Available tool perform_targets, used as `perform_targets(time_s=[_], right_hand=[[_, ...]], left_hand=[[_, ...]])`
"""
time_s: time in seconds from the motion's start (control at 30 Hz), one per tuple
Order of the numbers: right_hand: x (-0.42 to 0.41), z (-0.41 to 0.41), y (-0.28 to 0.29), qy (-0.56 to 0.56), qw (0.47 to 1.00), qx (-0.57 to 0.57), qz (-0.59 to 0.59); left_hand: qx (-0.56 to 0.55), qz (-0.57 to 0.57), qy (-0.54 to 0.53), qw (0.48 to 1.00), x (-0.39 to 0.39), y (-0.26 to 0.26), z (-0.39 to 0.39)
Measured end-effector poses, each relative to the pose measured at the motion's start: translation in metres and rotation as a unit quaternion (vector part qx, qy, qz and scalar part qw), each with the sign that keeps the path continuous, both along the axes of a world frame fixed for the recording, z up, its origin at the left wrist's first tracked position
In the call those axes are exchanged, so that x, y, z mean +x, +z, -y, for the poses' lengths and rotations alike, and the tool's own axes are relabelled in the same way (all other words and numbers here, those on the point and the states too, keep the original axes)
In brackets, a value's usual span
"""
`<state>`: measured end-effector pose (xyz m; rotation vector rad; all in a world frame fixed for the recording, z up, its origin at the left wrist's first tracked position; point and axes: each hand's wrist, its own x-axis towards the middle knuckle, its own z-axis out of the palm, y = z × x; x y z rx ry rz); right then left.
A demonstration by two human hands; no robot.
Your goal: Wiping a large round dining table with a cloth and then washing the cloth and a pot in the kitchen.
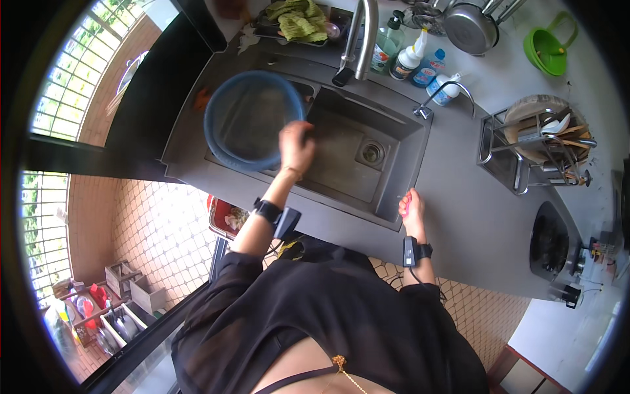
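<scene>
My left hand (297, 147) is at the right rim of a round blue plastic basin (212, 129); motion blur hides whether its fingers grip the rim. The basin stands over the left part of the grey sink (339, 170), its inside dark and smooth. Over the sink's right front edge, my right hand (412, 204) is closed around a small pink thing (405, 211), mostly hidden by the fingers. A tall metal faucet (366, 44) rises behind the sink, and a round drain (372, 152) shows in the right bowl.
Several cleaning bottles (407, 61) and a small curved tap (450, 86) stand behind the sink. To the right are a metal utensil rack (517, 170) and a dark hob (549, 244). A green cloth (299, 19) lies back left; a red bin (220, 220) stands below the counter.
</scene>
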<state>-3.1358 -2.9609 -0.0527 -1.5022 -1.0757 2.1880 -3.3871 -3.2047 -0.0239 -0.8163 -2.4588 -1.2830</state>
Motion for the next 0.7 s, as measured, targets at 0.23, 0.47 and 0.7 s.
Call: perform_targets(time_s=[0.23,0.47,0.7], right_hand=[[0.043,-0.015,0.0,0.102,0.968,0.185,0.134],[0.042,-0.016,-0.023,0.056,0.944,0.299,0.128],[0.035,-0.021,-0.003,0.059,0.957,0.258,0.116]], left_hand=[[-0.526,0.183,-0.304,0.773,0.027,-0.084,-0.138],[-0.544,0.124,-0.321,0.766,0.045,-0.176,-0.197],[-0.603,0.075,-0.28,0.743,0.047,-0.193,-0.216]])
